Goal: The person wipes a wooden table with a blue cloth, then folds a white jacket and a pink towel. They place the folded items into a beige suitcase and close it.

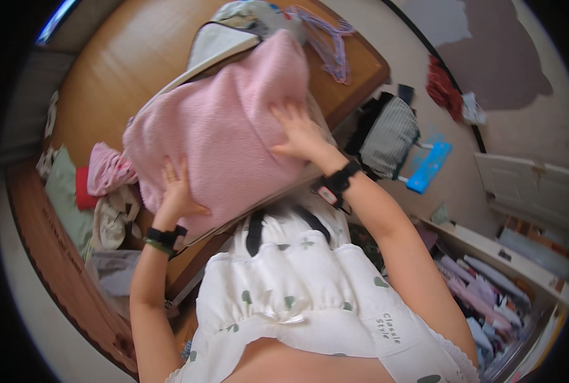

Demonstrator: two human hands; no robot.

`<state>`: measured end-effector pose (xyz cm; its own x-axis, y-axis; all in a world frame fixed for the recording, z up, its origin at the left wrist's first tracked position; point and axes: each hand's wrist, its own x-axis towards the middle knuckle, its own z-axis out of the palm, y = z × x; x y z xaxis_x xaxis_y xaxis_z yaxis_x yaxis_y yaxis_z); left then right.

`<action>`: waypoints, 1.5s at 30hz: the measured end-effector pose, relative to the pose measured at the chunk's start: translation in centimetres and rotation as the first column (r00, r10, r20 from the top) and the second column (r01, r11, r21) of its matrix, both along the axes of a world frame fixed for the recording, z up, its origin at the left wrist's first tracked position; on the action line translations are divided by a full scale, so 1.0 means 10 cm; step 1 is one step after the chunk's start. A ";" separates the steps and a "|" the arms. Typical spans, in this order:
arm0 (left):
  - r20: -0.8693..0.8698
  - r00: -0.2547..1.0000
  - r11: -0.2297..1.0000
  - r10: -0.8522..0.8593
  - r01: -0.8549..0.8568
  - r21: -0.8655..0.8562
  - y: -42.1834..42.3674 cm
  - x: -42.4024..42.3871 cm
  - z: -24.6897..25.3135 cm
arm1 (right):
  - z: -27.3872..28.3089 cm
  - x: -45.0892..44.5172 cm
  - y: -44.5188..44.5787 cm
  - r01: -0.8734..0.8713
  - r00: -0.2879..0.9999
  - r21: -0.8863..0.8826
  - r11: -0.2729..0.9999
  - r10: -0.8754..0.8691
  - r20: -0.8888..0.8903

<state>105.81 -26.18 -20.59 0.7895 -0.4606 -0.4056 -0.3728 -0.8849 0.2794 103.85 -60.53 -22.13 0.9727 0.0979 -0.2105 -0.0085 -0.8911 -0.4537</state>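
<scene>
A pink fleece blanket [217,124] bulges out of a soft fabric storage bag [227,220], whose white-edged flap [219,45] is folded back behind it. My left hand [176,191] lies on the blanket's near left part, its fingers spread and a ring on one of them. Farther up on the right side, my right hand [296,131] rests on the same blanket with its fingers apart. Neither hand grips the fabric. Most of the bag is hidden under the blanket.
The bag stands on a wooden table [117,62]. Purple hangers [332,43] lie at its far right corner. Folded clothes [109,172] are piled on the left. A striped garment [389,136] and a blue item [428,167] are at right, above an open drawer of clothes [490,297].
</scene>
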 end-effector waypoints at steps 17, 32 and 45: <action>-0.246 0.921 0.953 0.302 -0.291 0.081 -0.13 0.25 -0.49 | -0.75 0.55 0.10 -0.092 0.901 -0.118 0.989 0.033 -0.432; 0.067 0.957 0.956 0.283 -0.276 -0.102 0.06 -0.03 -0.35 | -0.83 0.43 -0.10 -0.068 0.953 -0.018 0.997 0.060 -0.296; 0.366 0.852 0.926 0.375 -0.328 -0.186 0.58 0.40 -0.12 | -0.34 -0.08 0.19 -0.209 0.972 -0.121 0.970 0.219 0.081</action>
